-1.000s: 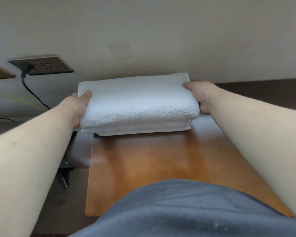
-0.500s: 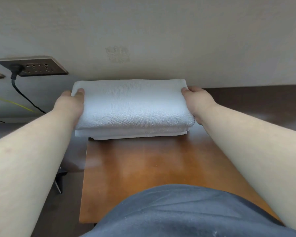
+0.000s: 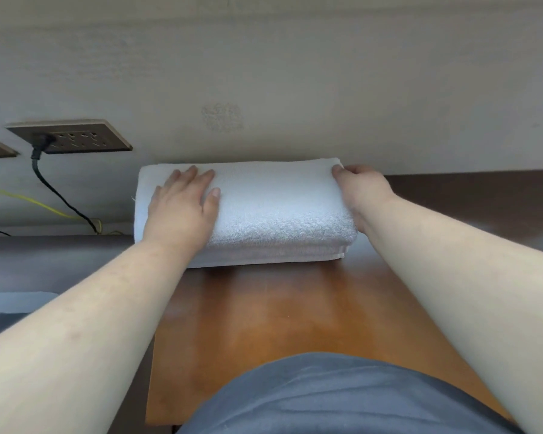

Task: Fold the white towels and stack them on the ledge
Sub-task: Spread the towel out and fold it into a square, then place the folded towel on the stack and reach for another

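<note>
**Folded towels set against the wall, being squared up**

Stack of white towels point(image 3: 279, 211) lies at the far end of the wooden desk point(image 3: 295, 324), back edge touching or just shy of the wall point(image 3: 295, 73). At least two layers show at the near edge: a thick folded top piece over thinner folded edges below. How many towels this makes, cannot tell.

Left hand point(image 3: 182, 208) lies flat on top of the stack toward its left end, fingers straight and slightly spread, palm pressing down. Right hand point(image 3: 361, 192) cups the stack's right end, fingers curled round the far right corner, thumb side hidden behind the cloth.

Left of the stack: wall socket plate point(image 3: 69, 137) with a black plug and cable point(image 3: 60, 198) hanging from it, a yellow wire point(image 3: 29, 200) running beside it.

Progress, as judged: folding looks done for what is in view; stack is placed, and appears to be in final smoothing and alignment. Left corner overhangs the desk's left edge a little, so a nudge rightward may be wanted. A pale cloth strip point(image 3: 16, 300) shows at lower left; whether that is another towel waiting, cannot tell.
</note>
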